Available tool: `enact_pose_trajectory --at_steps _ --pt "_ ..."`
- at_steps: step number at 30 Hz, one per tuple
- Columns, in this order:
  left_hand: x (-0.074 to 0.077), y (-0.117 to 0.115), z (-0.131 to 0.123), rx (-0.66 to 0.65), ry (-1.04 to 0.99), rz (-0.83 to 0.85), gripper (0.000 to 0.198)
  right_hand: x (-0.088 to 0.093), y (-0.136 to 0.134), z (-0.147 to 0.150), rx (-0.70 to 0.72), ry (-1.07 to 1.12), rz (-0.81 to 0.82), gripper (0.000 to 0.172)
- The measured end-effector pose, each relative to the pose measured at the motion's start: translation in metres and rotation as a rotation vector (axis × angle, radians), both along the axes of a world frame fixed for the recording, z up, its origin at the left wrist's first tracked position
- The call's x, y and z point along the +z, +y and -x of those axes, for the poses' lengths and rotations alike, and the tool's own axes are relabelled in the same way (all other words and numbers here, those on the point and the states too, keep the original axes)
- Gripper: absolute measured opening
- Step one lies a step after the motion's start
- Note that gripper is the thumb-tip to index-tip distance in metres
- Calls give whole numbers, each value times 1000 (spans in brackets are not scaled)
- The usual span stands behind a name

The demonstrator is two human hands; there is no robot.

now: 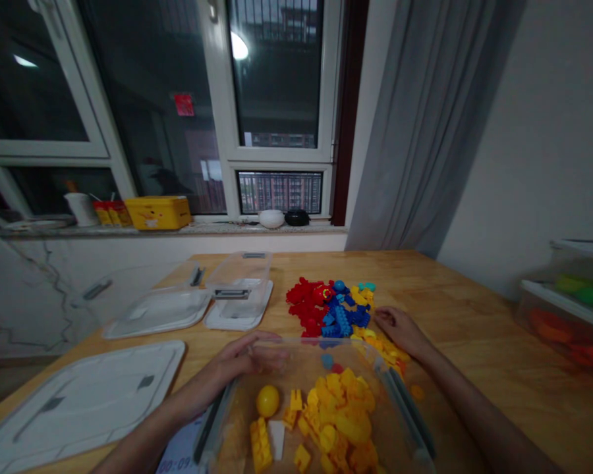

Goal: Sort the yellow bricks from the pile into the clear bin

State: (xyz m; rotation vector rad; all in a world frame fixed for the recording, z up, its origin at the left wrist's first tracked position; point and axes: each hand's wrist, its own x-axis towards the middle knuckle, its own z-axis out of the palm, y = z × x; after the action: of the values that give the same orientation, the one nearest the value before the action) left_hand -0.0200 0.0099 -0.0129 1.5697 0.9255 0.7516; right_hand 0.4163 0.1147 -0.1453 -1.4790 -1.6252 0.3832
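A large clear plastic box (242, 447) with grey side latches stands in front of me, holding yellow toy pieces (343, 415), a yellow ball (267, 401) and a white piece (277, 439). My left hand (257, 355) grips the box's far left rim, some fingers seen through the plastic. Beyond the box lies a pile of red pieces (306, 303), blue pieces (340, 317) and yellow pieces (360, 296). At the pile's right edge is my right hand (395, 324), its fingers curled together by the blue and yellow pieces; what they hold, if anything, is hidden.
White lids (93, 401) lie on the left of the wooden table (454, 316). Two smaller clear boxes, one (240, 280) near the middle, stand on lids behind. Stacked boxes of coloured pieces (568, 329) are at the right. A yellow box (158, 212) sits on the windowsill.
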Motion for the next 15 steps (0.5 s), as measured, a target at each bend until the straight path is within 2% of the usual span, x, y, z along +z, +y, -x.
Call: enact_pose_trajectory --at_steps 5,10,15 --pt "-1 1 1 -20 -9 11 37 -9 5 -8 -32 -46 -44 44" --pt "-1 1 0 -11 -7 6 36 -12 8 -11 60 -223 -91 53" --pt "-3 3 1 -15 -9 -3 38 -12 10 -7 126 -344 -57 53"
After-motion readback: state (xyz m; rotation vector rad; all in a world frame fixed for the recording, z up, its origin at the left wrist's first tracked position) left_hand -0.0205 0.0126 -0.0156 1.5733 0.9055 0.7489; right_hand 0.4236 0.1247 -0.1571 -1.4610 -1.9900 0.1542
